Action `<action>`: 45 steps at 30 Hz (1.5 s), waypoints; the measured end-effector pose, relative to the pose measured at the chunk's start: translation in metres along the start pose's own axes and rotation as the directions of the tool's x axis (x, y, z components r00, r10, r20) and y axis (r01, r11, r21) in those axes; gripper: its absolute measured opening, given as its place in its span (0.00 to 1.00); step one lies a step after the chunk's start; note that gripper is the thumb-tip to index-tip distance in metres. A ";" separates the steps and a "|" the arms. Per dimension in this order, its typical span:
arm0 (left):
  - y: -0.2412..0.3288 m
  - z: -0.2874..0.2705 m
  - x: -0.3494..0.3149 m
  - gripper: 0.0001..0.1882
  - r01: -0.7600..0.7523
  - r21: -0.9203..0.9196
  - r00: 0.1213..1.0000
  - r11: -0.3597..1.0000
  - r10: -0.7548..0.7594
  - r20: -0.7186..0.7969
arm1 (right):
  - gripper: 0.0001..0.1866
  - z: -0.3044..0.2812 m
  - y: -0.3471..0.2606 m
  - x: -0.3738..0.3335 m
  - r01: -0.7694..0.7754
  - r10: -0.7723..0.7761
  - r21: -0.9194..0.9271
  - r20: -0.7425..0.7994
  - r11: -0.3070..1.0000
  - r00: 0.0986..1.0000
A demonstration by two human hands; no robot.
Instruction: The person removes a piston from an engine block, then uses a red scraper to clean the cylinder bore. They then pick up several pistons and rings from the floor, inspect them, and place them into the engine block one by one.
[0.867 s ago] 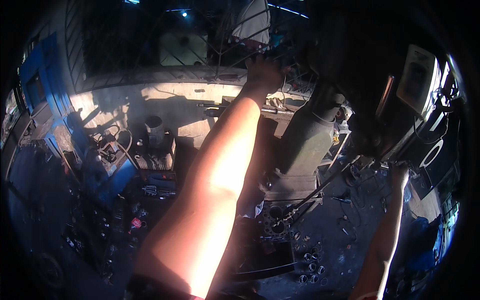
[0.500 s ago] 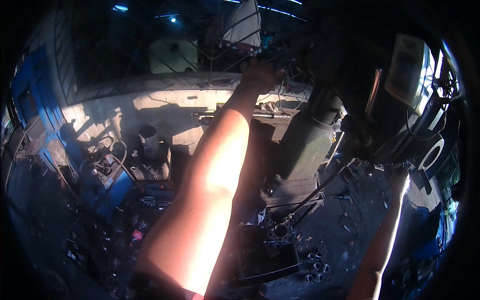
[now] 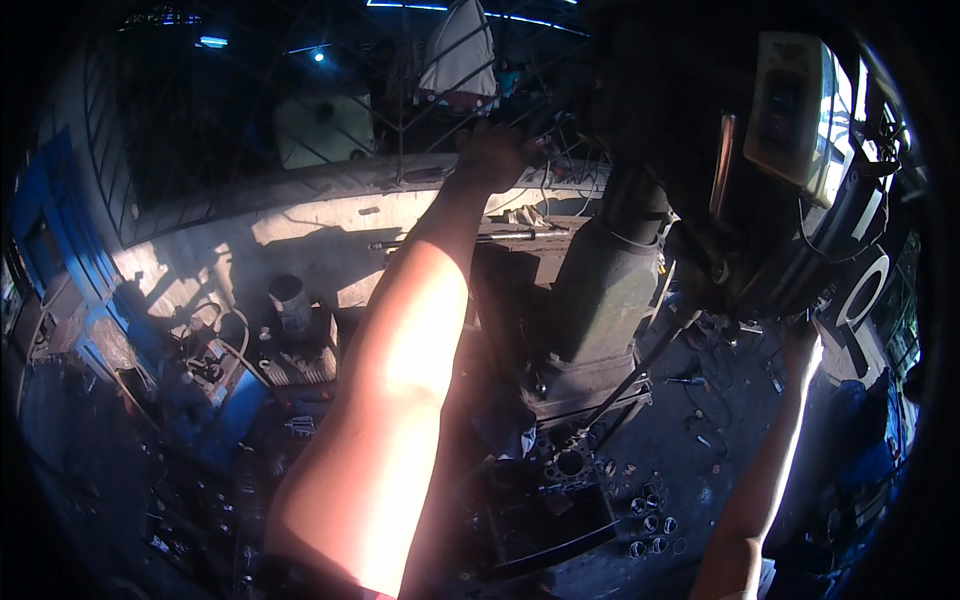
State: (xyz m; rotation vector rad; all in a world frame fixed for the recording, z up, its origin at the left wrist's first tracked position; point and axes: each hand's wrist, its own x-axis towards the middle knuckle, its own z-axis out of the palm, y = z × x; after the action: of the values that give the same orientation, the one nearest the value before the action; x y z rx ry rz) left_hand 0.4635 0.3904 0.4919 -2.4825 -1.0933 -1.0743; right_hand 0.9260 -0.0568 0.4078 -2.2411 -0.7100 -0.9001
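My left arm stretches far forward, lit by sun at the forearm. At its end my left hand [image 3: 497,158] is in shadow before the dark lattice [image 3: 400,120], its fingers looking apart, with nothing visible in them. To the right stands a large dark machine [image 3: 630,110] on a thick green-grey column [image 3: 605,290]. It carries a pale switch box [image 3: 783,110] and a copper-coloured rod [image 3: 723,165]. My right hand [image 3: 801,338] reaches in under the machine's right side, next to a pale ring-shaped part [image 3: 868,290]. Shadow and the machine hide its fingers.
A long metal rod [image 3: 500,237] lies on the ledge behind my left forearm. A metal can [image 3: 290,300] stands at the left, near a blue frame [image 3: 70,230]. An engine block [image 3: 570,462], several metal rings [image 3: 652,525] and loose tools [image 3: 690,381] are on the dark floor.
The whole view has shifted slightly, so the window, machine and left arm sit a little further left. Both hands keep about the same places against the lattice and the machine.
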 end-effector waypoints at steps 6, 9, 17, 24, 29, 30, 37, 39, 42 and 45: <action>0.006 -0.011 -0.004 0.34 0.059 0.029 0.989 0.998 -0.062 0.135 | 0.19 0.000 -0.003 -0.002 0.020 -0.020 -0.005 -0.005 1.000 1.000; 0.007 -0.015 -0.004 0.34 0.063 0.038 0.988 0.997 -0.067 0.138 | 0.19 -0.001 -0.005 -0.003 -0.008 0.008 0.020 -0.002 1.000 1.000; 0.008 -0.018 -0.006 0.34 0.063 0.013 0.989 0.998 -0.064 0.136 | 0.18 -0.010 -0.015 -0.007 -0.037 0.037 0.020 0.034 0.999 0.999; 0.010 -0.021 -0.008 0.34 0.075 0.013 0.988 0.997 -0.077 0.132 | 0.18 -0.005 -0.011 -0.007 0.012 -0.011 0.037 -0.015 0.999 1.000; 0.005 -0.013 -0.005 0.34 0.086 -0.012 0.986 0.996 -0.083 0.141 | 0.18 -0.001 -0.006 -0.005 0.036 -0.032 0.072 -0.063 0.997 0.997; 0.004 -0.011 -0.004 0.34 0.078 -0.013 0.989 0.997 -0.075 0.128 | 0.19 -0.001 -0.006 -0.005 0.034 -0.030 0.068 -0.061 0.997 0.998; 0.003 -0.009 -0.004 0.34 0.065 0.025 0.993 0.998 -0.067 0.101 | 0.19 0.000 -0.004 -0.004 0.005 -0.001 0.046 -0.069 0.999 0.998; 0.005 -0.011 -0.006 0.34 0.066 0.019 0.994 0.998 -0.068 0.089 | 0.18 0.003 -0.002 -0.003 0.015 -0.011 0.059 -0.074 0.998 0.997; 0.007 -0.015 -0.008 0.34 0.064 0.011 0.996 0.998 -0.065 0.066 | 0.18 0.008 0.004 -0.001 0.020 -0.014 0.074 -0.091 0.997 0.996; 0.007 -0.014 -0.008 0.34 0.059 0.009 0.996 0.998 -0.059 0.062 | 0.17 0.012 0.009 0.000 0.023 -0.013 0.086 -0.104 0.996 0.994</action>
State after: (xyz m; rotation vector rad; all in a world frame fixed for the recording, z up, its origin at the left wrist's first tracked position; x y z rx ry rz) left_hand 0.4569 0.3748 0.4971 -2.5081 -1.1929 -1.0128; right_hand 0.9372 -0.0546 0.3982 -2.0984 -0.7092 -0.9682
